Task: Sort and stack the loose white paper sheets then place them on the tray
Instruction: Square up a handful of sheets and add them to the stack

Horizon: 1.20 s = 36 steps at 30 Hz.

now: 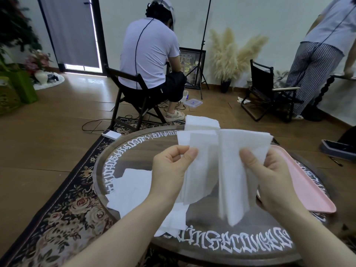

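From the head camera, the left hand (171, 166) pinches a few white sheets (200, 166) by their edge, held up above the round counter (240, 245). The right hand (269, 176) grips a thicker bundle of sheets (237, 170), hanging just beside the first. Loose sheets (133, 189) lie scattered on the counter's left. A neat stack (202, 123) sits at the far rim. The pink tray (308, 189) rests to the right.

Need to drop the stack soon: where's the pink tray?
In the head view, the pink tray lies on the round table's right edge, just behind the right hand.
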Tool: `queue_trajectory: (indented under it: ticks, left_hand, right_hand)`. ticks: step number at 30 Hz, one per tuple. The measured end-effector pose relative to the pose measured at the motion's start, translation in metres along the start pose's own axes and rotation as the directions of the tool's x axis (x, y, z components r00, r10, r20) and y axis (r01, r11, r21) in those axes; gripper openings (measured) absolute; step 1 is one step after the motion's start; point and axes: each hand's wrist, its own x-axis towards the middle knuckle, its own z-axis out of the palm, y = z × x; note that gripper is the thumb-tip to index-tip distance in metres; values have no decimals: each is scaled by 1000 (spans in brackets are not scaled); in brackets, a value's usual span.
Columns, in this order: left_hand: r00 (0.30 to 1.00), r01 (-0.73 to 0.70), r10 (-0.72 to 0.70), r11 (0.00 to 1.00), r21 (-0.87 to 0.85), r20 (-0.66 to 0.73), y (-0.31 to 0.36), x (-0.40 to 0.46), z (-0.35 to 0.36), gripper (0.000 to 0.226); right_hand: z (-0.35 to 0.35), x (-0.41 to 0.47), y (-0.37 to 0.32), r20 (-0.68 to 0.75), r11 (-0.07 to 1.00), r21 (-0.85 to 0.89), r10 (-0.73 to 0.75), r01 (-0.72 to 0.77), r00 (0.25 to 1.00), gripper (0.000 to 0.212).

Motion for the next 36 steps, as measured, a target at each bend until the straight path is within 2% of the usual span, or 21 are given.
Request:
queue_trajectory:
  ticks: [3, 7, 36]
  left_hand:
    - [998, 40, -41, 999, 11, 45, -5, -4, 5, 7]
    - [993, 82, -80, 996, -24, 84, -8, -7, 9, 12]
    - [979, 111, -105, 993, -26, 173, -4, -8, 9, 24]
  right_hand:
    - [7, -3, 9, 69, 995, -30, 100, -98, 993, 35]
    - [12, -2, 14, 59, 989, -62, 139, -135, 989, 36]
    - [17, -4, 15, 37, 988, -93, 130, -126, 991, 37]
